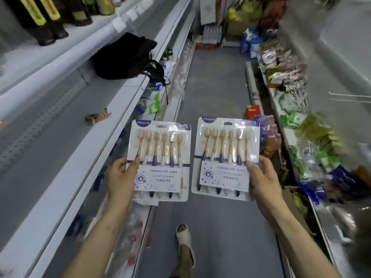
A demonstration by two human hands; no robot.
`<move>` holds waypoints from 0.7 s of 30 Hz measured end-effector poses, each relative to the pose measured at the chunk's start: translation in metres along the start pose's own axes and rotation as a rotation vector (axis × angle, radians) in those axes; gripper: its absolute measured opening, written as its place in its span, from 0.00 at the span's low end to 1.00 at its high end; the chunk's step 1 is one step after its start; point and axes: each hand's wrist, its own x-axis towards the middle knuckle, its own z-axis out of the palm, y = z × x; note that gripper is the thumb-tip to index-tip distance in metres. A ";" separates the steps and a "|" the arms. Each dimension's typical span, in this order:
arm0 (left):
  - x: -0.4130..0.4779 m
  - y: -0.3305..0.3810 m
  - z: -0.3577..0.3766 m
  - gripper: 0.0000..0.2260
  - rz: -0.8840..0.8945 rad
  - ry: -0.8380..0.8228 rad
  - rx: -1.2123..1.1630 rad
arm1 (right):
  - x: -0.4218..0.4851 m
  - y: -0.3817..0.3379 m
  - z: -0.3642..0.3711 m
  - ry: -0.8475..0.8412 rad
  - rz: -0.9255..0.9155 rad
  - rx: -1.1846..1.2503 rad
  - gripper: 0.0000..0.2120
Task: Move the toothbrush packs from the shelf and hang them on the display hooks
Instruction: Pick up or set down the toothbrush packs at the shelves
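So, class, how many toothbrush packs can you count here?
2. The left pack is held in the left hand, the right pack in the right hand; others may be stacked hidden behind.

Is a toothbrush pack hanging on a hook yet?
No, the left hand grips one white toothbrush blister pack, the right hand the other pack.

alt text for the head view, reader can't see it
In a shop aisle, a person's left hand grips one toothbrush pack and the right hand grips a second pack, both facing the camera. A black bag lies on the left shelf.
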 end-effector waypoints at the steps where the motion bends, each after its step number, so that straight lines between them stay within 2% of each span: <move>1: 0.022 0.004 0.016 0.07 0.005 -0.006 -0.007 | 0.020 -0.003 0.007 -0.001 0.006 0.008 0.08; 5: 0.108 0.032 0.077 0.06 0.006 -0.071 -0.047 | 0.095 -0.026 0.026 0.039 0.016 -0.019 0.11; 12: 0.237 0.103 0.194 0.05 0.058 -0.179 -0.070 | 0.226 -0.086 0.040 0.180 -0.027 -0.005 0.07; 15: 0.282 0.124 0.247 0.04 0.110 -0.229 -0.056 | 0.283 -0.098 0.044 0.241 -0.017 0.039 0.09; 18: 0.331 0.139 0.304 0.10 0.141 -0.253 -0.055 | 0.346 -0.109 0.049 0.273 -0.018 0.060 0.11; 21: 0.376 0.157 0.361 0.11 0.151 -0.272 -0.088 | 0.417 -0.118 0.054 0.289 -0.044 0.063 0.07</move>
